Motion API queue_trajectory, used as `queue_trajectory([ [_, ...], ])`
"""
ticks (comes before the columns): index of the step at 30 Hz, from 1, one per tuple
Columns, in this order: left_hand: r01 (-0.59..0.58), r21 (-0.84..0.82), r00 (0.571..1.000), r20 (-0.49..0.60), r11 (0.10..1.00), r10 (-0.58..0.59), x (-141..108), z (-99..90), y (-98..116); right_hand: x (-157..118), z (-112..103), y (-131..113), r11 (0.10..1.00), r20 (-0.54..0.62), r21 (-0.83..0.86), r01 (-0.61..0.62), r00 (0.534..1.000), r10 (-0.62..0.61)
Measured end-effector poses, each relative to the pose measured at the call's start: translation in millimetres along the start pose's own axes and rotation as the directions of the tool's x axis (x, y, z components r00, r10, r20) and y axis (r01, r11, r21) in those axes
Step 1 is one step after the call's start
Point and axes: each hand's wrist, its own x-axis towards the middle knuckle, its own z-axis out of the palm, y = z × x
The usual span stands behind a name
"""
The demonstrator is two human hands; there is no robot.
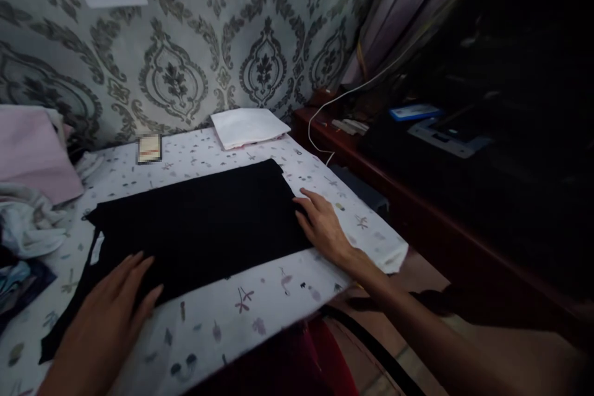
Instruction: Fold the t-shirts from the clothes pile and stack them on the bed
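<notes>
A black garment (208,216) lies spread flat across a table with a patterned white cover (278,278). A small white label (97,248) shows near its left end. My left hand (111,303) rests on the lower left part of the cloth, fingers stretched out and slightly apart. At the right end, my right hand (322,223) lies with spread fingers over the garment's edge, fingertips touching the cloth and the cover beside it. Neither hand grips anything.
Behind the garment lies a folded white cloth (250,127), with a small blurred item (149,148) farther left. Pink fabric (37,151) and other crumpled clothes (28,216) are heaped at left. A dark red wooden desk (371,167) with a white cable (346,96) stands at right.
</notes>
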Motion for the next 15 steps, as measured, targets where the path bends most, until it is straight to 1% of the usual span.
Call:
queue_trajectory([
  [2,-0.067,0.062,0.997,-0.032,0.996,0.069,30.1,1.3,26.0,3.5,1.6,-8.0,0.998,0.017,0.010,0.064,0.998,-0.064],
  [3,-0.088,0.090,0.995,-0.030,0.992,0.091,41.2,5.4,33.7,5.5,3.5,-12.2,0.995,0.037,0.006,0.101,0.994,-0.101],
  [5,-0.111,0.124,0.994,0.008,0.986,0.110,55.4,17.6,38.7,8.4,9.3,-18.2,0.986,0.097,-0.021,0.163,0.982,-0.160],
  [8,-0.128,0.160,0.987,0.117,0.979,0.110,61.1,35.0,32.5,7.2,21.5,-17.7,0.976,0.187,-0.075,0.205,0.964,-0.188],
  [10,-0.132,0.174,0.979,0.176,0.976,0.101,59.7,40.4,29.0,4.1,29.8,-12.8,0.973,0.208,-0.097,0.207,0.961,-0.184],
  [12,-0.119,0.176,0.974,0.214,0.977,0.080,58.1,40.3,29.2,2.1,35.8,-7.7,0.973,0.197,-0.103,0.206,0.963,-0.183],
  [15,-0.097,0.134,0.963,0.261,0.986,0.059,59.9,32.7,33.2,6.7,38.6,-3.9,0.977,0.166,-0.092,0.194,0.970,-0.177],
])
